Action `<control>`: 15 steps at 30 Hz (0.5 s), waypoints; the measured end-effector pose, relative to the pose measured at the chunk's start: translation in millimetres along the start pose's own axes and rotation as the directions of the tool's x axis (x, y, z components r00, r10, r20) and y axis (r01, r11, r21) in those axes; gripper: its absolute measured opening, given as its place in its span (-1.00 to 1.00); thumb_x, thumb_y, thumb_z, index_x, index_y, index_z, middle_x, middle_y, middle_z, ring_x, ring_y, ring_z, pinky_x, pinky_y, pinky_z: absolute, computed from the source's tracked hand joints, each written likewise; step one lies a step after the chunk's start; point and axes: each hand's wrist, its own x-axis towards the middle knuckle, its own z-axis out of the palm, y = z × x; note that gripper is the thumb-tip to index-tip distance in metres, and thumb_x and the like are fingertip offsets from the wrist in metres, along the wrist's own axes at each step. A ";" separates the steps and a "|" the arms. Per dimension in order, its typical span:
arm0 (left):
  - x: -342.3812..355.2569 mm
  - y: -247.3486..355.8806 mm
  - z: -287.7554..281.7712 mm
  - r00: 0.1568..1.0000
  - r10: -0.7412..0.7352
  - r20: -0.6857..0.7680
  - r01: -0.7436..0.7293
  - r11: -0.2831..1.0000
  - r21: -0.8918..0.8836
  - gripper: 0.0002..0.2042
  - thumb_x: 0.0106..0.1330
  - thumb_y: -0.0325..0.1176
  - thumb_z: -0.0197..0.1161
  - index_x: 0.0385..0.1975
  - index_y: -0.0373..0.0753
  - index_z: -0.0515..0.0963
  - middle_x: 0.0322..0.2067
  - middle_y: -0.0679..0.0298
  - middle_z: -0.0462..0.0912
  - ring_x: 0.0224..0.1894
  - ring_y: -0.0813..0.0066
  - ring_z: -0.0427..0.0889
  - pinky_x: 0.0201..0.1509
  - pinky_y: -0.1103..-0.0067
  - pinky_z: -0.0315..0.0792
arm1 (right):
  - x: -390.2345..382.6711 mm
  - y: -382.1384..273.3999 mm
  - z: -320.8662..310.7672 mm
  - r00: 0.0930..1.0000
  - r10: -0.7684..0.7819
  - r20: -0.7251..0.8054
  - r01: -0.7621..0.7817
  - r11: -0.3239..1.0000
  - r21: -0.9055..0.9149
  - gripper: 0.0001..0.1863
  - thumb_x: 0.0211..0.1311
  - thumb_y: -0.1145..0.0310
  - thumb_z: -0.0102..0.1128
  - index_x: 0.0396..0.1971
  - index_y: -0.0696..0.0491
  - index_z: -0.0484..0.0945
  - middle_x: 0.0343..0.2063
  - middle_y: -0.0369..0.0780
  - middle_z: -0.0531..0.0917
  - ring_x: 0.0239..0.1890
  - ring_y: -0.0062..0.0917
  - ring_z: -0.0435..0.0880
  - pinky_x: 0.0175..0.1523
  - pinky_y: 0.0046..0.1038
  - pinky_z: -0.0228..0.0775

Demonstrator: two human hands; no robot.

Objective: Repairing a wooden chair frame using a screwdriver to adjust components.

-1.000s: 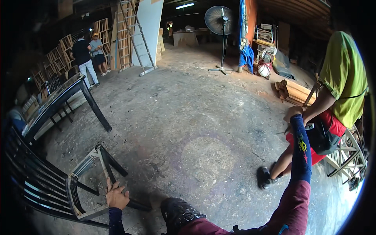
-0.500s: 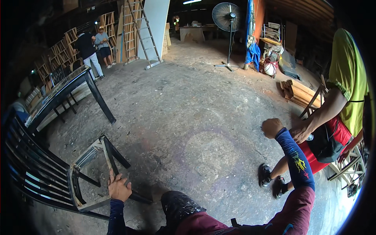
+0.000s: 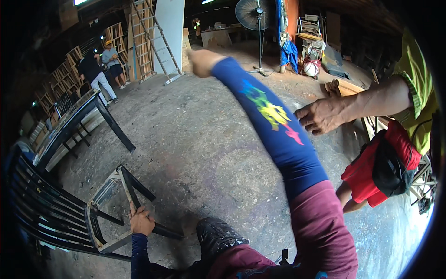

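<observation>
On my left stands a black slatted-back chair [image 3: 51, 216] with an open seat frame and no seat panel. My left hand [image 3: 142, 220] is closed on the frame's front rail. My right arm, in a blue printed sleeve, stretches forward across the middle of the view. At its end my right hand [image 3: 204, 63] is raised and blurred, so its fingers are hard to read. At my right a person in a yellow-green shirt [image 3: 415, 69] and red shorts holds out a hand [image 3: 320, 115] close to my sleeve; whether it touches I cannot tell.
A black-legged table [image 3: 88, 104] stands beyond the chair. Farther off are two people [image 3: 96, 69], a ladder [image 3: 160, 44] against boards, a standing fan [image 3: 253, 16] and a blue sheet [image 3: 289, 53]. Cut timber [image 3: 346, 88] lies behind the person at right.
My right hand has swung up, forward and to the left. The nearby person's hand has risen and reaches farther out. My left hand stays on the chair, while the view has shifted slightly.
</observation>
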 end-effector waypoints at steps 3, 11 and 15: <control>1.0 0.0 0.7 0.999 -0.021 0.025 0.020 0.999 0.039 -0.77 0.03 -0.33 0.24 -0.32 -0.09 0.74 -0.01 0.31 0.64 0.44 0.01 0.06 0.37 0.00 0.09 | 42.0 -59.9 -0.8 0.992 -0.096 -0.076 0.099 0.995 0.030 -0.24 0.05 0.56 0.03 0.36 0.17 0.14 0.03 0.12 0.57 0.11 -0.10 0.57 0.18 -0.25 0.42; 2.2 -5.8 -2.5 0.995 -0.042 0.095 0.034 0.996 0.085 -0.78 0.14 -0.33 0.14 -0.30 -0.01 0.73 -0.07 0.37 0.65 0.44 -0.04 0.04 0.38 -0.09 0.05 | 48.7 -138.1 -12.4 0.954 -0.264 -0.146 0.287 0.942 0.174 -0.45 0.17 0.53 0.01 0.23 0.19 0.33 0.13 0.09 0.51 0.22 -0.17 0.48 0.28 -0.30 0.33; 2.0 -6.2 -4.3 0.993 -0.030 0.118 0.026 0.999 0.041 -0.76 0.19 -0.30 0.12 -0.24 -0.03 0.71 -0.05 0.31 0.64 0.45 -0.10 -0.02 0.40 -0.13 -0.02 | 40.6 -164.5 -11.7 0.990 -0.142 0.003 0.134 0.943 0.305 -0.59 0.27 0.45 -0.04 0.10 0.27 0.38 -0.12 0.12 0.63 -0.25 -0.08 0.71 -0.28 -0.16 0.56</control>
